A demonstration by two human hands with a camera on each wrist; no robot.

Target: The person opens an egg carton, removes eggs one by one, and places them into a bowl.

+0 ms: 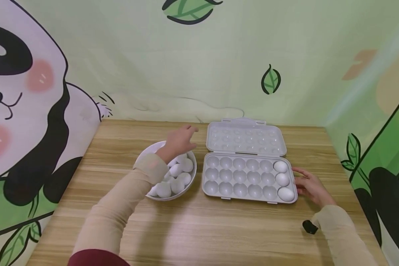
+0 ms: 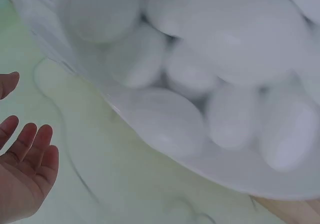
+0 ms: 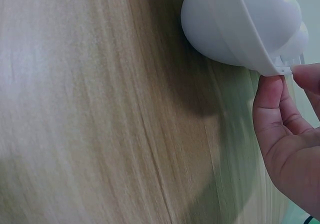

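Note:
My left hand (image 1: 180,141) is over the far part of a white bowl (image 1: 149,150) filled with white eggs (image 1: 176,170). In the left wrist view its fingers (image 2: 42,151) are spread and loosely bent, holding nothing. To the right of the bowl lies a white plastic egg tray (image 1: 240,176) with its lid folded back. Three eggs (image 1: 282,180) fill the tray's rightmost column, and its other cups have none. At the tray's right end, my right hand (image 1: 314,188) pinches the rim between thumb and fingers, as the right wrist view (image 3: 287,134) shows.
The egg tray's lid (image 1: 246,138) lies flat behind it, near the wall. A small black object (image 1: 310,227) sits by the right sleeve. The wooden table (image 1: 219,232) meets a printed cloth backdrop (image 1: 219,74) at its far edge.

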